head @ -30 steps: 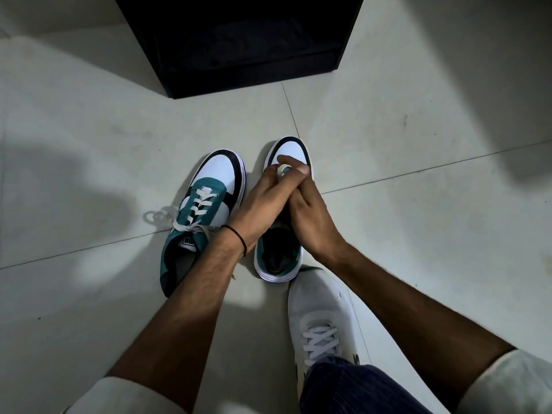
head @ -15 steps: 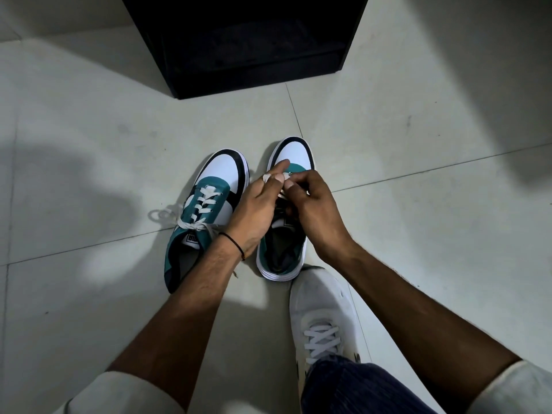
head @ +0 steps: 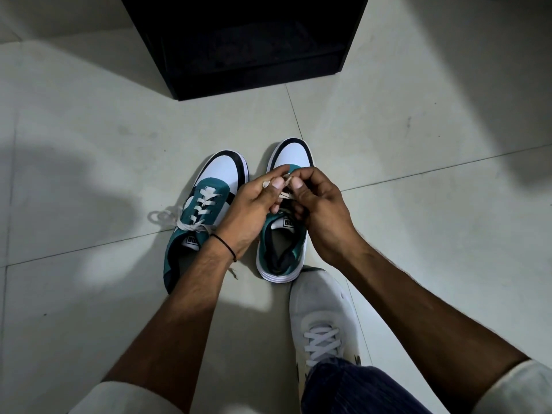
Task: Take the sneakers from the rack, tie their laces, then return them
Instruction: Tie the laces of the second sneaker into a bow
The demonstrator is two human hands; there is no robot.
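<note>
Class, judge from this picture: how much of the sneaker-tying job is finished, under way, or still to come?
Done: both sneakers are on the floor; the left sneaker shows a tied bow. In hand: left hand and right hand pinch the right sneaker's lace. Left: finishing that knot and returning both to the black rack.
</note>
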